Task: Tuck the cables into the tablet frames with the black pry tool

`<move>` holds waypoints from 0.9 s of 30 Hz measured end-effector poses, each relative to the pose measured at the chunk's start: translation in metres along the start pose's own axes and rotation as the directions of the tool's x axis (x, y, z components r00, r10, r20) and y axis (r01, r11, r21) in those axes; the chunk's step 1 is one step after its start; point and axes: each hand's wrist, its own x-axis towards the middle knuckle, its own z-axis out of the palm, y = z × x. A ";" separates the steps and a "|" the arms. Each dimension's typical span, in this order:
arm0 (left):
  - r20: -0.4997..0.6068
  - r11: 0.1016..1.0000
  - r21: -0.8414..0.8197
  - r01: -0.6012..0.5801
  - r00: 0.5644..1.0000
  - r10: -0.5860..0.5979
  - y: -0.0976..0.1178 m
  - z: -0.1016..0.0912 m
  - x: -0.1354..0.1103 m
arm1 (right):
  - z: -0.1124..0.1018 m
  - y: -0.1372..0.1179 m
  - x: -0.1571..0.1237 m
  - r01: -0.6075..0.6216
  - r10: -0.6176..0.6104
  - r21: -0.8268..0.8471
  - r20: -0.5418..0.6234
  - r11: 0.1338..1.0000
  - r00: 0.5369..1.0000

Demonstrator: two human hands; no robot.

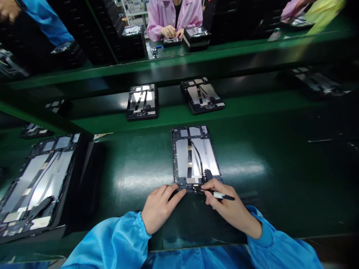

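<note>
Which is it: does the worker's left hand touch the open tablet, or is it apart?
Touching. The head view shows the left hand resting its fingertips on the near edge of the open tablet, with no gap.

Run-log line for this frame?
left hand: fingers on open grey tablet chassis, near edge | right hand: holds black-and-white pen-shaped tool at same edge | surface: green bench
</note>
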 end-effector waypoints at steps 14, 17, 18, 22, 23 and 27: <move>-0.053 0.993 -0.106 -0.048 0.998 0.042 -0.011 -0.004 -0.005 | 0.006 -0.008 0.002 0.143 -0.154 0.098 0.114 0.985 0.981; -0.054 0.993 -0.107 -0.054 0.997 0.048 -0.013 -0.005 -0.002 | 0.005 -0.012 0.005 0.159 -0.171 0.085 0.154 0.984 0.973; -0.050 0.993 -0.106 -0.055 0.997 0.050 -0.013 -0.005 -0.002 | 0.005 -0.012 0.005 0.159 -0.171 0.087 0.163 0.983 0.972; -0.063 0.994 -0.107 -0.037 0.998 0.031 -0.003 -0.010 -0.007 | 0.004 -0.011 -0.001 -0.016 -0.017 0.175 0.183 0.984 0.983; -0.067 0.992 -0.122 -0.046 0.997 0.038 0.003 -0.011 -0.011 | 0.003 -0.009 -0.004 -0.089 0.049 0.210 0.187 0.974 0.981; -0.015 0.961 -0.190 -0.203 0.979 0.204 0.027 -0.015 -0.025 | 0.003 -0.002 -0.017 -0.269 0.197 0.247 0.282 0.931 0.939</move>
